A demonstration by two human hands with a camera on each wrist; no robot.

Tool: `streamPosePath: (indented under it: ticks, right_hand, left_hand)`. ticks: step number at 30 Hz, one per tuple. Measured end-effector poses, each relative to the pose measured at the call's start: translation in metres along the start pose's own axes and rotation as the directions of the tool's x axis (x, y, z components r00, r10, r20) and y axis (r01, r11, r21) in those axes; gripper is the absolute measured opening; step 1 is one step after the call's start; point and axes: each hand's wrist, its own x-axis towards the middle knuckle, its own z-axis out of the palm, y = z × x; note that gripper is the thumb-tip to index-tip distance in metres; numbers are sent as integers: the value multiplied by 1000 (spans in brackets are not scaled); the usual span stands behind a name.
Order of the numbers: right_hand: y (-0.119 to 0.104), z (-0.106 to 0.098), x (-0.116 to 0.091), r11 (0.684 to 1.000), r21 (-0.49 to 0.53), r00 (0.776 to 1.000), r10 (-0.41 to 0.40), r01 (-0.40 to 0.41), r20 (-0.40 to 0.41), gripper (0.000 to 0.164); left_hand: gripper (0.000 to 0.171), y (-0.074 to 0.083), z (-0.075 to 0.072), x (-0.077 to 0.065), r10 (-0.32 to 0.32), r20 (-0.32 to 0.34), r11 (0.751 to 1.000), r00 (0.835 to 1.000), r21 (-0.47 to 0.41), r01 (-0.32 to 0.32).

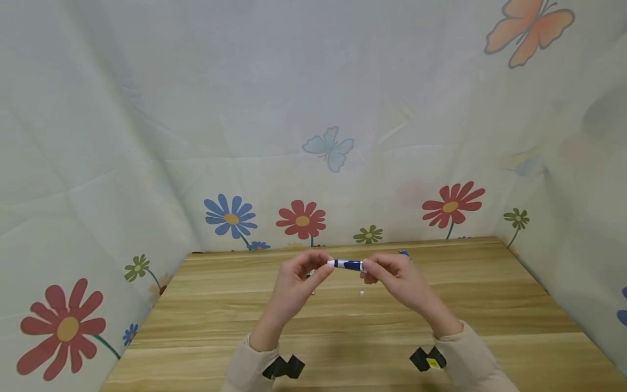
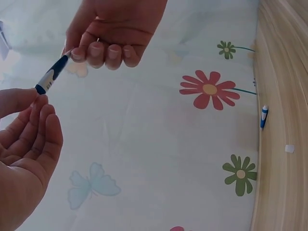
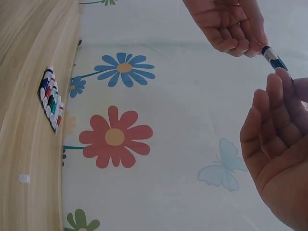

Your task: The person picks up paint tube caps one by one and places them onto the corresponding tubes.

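Note:
A small blue and white paint tube (image 1: 349, 265) is held level above the table between both hands. My left hand (image 1: 296, 280) pinches its white-capped end between thumb and fingers. At the other end, my right hand (image 1: 399, 277) pinches the tube's tail. In the left wrist view the left hand (image 2: 26, 154) is at lower left and the right hand (image 2: 118, 31) at the top. A white cap-like piece (image 1: 362, 293) lies on the table below the tube.
Several paint tubes (image 3: 50, 98) lie in a row on the wooden table (image 1: 206, 310), largely hidden behind the left hand in the head view. Another blue tube (image 2: 264, 117) lies behind the right hand. A flower-patterned cloth (image 1: 264, 163) hangs around the table.

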Motion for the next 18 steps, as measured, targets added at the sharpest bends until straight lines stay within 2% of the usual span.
streamPosePath:
  ticks: [2,4,7,9,11,14,16,18]
  right_hand:
    - [0,1,0,999,-35,1000,-9,9,-19,13]
    - [2,2,0,995,-83,997,-59,54,-54,11]
    - [5,2,1,969,-160,974,-204,186,-103,33]
    - [7,2,1,933,-205,939,-323,296,-118,36]
    - [9,2,3,880,-257,891,-439,400,-115,32]
    - [11,2,6,800,-323,824,-559,506,-92,30]
    - [11,3,8,760,-362,795,-602,539,-81,33]
    - [12,3,9,740,-388,782,-619,549,-73,34]
  left_hand:
    - [13,0,0,0,-4,-14,1000,1000,0,4]
    - [14,-1,-1,-1,-13,-33,1000,999,-3,13]
    - [15,-3,-2,0,-27,-57,1000,998,-10,26]
    - [15,-3,-3,0,-37,-66,999,997,-17,36]
    - [15,-4,-3,0,-45,-65,999,997,-25,44]
    - [16,-4,-4,0,-56,-59,998,997,-38,53]
    - [16,-4,-4,0,-58,-54,997,997,-45,56]
    - [16,-4,-4,0,-56,-50,997,997,-48,54]
